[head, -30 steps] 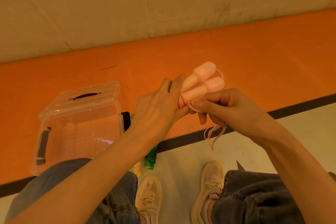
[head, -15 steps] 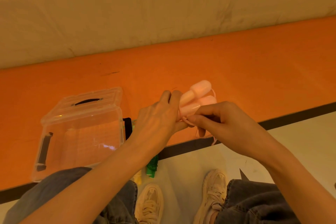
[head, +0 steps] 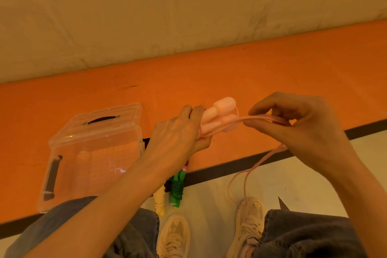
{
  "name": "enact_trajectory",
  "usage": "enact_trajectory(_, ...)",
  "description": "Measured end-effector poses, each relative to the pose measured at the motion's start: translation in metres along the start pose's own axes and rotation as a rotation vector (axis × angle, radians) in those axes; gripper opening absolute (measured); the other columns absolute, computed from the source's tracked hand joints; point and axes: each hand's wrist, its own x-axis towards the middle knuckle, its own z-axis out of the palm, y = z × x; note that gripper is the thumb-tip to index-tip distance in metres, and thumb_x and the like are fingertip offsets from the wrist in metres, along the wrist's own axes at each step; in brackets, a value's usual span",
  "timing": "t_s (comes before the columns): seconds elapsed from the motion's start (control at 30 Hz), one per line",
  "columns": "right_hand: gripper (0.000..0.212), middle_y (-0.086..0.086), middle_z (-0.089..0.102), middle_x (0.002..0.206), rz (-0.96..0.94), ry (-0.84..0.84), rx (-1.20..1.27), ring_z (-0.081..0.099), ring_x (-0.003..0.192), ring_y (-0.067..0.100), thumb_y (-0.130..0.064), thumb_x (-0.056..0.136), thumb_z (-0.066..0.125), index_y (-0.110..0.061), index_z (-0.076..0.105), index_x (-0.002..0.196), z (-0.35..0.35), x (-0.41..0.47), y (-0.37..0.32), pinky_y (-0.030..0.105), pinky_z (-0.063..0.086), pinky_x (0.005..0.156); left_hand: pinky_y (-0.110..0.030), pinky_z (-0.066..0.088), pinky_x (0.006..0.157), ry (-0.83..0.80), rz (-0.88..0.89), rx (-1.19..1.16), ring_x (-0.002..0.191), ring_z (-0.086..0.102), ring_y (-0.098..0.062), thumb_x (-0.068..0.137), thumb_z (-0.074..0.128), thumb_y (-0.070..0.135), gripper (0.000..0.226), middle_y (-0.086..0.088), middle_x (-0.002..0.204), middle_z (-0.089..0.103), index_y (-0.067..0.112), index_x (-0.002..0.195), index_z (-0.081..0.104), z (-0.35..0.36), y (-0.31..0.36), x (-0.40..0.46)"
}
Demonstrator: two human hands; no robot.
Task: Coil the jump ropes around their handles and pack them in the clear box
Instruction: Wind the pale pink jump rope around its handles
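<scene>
My left hand (head: 178, 136) grips the two pink jump rope handles (head: 219, 111) side by side, their rounded ends pointing up and right. My right hand (head: 299, 128) pinches the thin pink rope (head: 259, 118), stretched taut from the handles to the right. The rest of that rope hangs in a loop (head: 245, 178) down toward my right shoe. The clear box (head: 92, 153) stands at the left on the orange floor, its lid tipped up behind it. A green coiled jump rope (head: 177, 190) and a cream handle (head: 160, 201) lie on the floor under my left forearm.
My jeans-clad knees (head: 303, 234) and two pale shoes (head: 249, 213) fill the bottom of the view. A black line (head: 226, 169) divides the orange floor strip from the pale floor. A beige wall (head: 188, 6) rises behind.
My right hand has moved right, away from the handles, pulling a length of pink rope out taut. The hanging loop now drops lower toward my shoe.
</scene>
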Motion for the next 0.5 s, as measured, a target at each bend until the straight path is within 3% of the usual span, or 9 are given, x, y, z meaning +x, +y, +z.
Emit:
enact_trajectory(0.1, 0.021, -0.013, 0.067, 0.078, -0.053, 0.089, -0.004, 0.058, 0.063, 0.011, -0.035, 0.077, 0.073, -0.017, 0.073, 0.088, 0.007, 0.005, 0.002, 0.018, 0.043, 0.056, -0.023, 0.032, 0.037, -0.032, 0.075, -0.031, 0.047, 0.057, -0.018, 0.080, 0.034, 0.055, 0.064, 0.000, 0.090, 0.063, 0.014, 0.121, 0.061, 0.003, 0.006, -0.003)
enact_trajectory(0.17, 0.013, -0.014, 0.068, 0.081, -0.032, 0.119, 0.014, 0.060, 0.068, 0.002, -0.024, 0.078, 0.074, -0.014, 0.074, 0.086, 0.011, 0.009, 0.004, 0.011, 0.042, 0.060, -0.024, 0.027, 0.040, -0.047, 0.131, -0.045, 0.057, 0.063, -0.022, 0.082, 0.035, 0.055, 0.065, -0.001, 0.096, 0.062, 0.015, 0.129, 0.056, 0.002, 0.011, -0.005)
enact_trajectory(0.27, 0.008, -0.018, 0.067, 0.079, 0.003, 0.116, 0.025, 0.058, 0.065, -0.004, -0.018, 0.078, 0.075, -0.014, 0.074, 0.085, 0.017, 0.012, 0.008, 0.007, 0.039, 0.059, -0.030, 0.033, 0.055, -0.143, 0.198, -0.072, 0.089, 0.062, -0.023, 0.091, 0.041, 0.056, 0.066, 0.003, 0.119, 0.052, 0.022, 0.147, 0.030, -0.001, 0.015, -0.006)
enact_trajectory(0.4, 0.008, -0.021, 0.064, 0.072, 0.070, 0.112, 0.017, 0.055, 0.058, -0.003, -0.023, 0.077, 0.076, -0.018, 0.074, 0.083, 0.019, 0.017, 0.016, 0.007, 0.036, 0.055, -0.029, 0.038, 0.046, -0.118, 0.289, -0.141, 0.072, 0.061, -0.017, 0.084, 0.033, 0.060, 0.078, 0.004, 0.105, 0.059, 0.017, 0.149, 0.028, -0.007, 0.013, -0.007)
enact_trajectory(0.5, 0.008, -0.019, 0.067, 0.072, 0.113, 0.091, 0.008, 0.052, 0.056, 0.001, -0.027, 0.076, 0.077, -0.021, 0.074, 0.080, 0.020, 0.020, 0.022, 0.010, 0.036, 0.054, -0.030, 0.043, 0.048, -0.154, 0.309, -0.191, 0.065, 0.052, -0.013, 0.086, 0.037, 0.060, 0.091, 0.004, 0.108, 0.059, 0.017, 0.152, -0.009, -0.009, 0.015, -0.011)
